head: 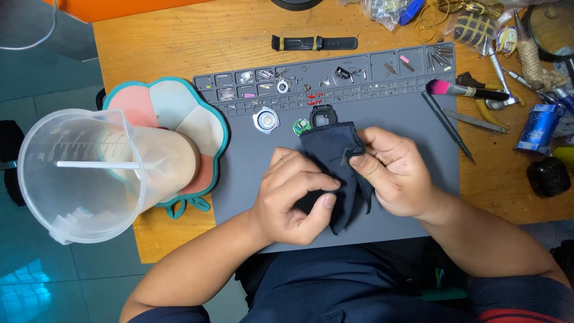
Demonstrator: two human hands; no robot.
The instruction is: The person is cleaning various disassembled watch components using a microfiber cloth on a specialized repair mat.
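A wooden table (179, 36) carries a grey work mat (394, 119) with small compartments along its far edge. Left of the mat lies a flower-shaped pad (173, 113) with a clear measuring jug (89, 173) on its side. Beyond the mat lies a black watch strap (314, 43). To the right are scattered tools, a blue can (539, 128) and a pink-tipped brush (466, 90).

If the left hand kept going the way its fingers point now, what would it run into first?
The left hand points right, into the dark cloth it already pinches; just beyond that sits the right hand. Depth unclear.
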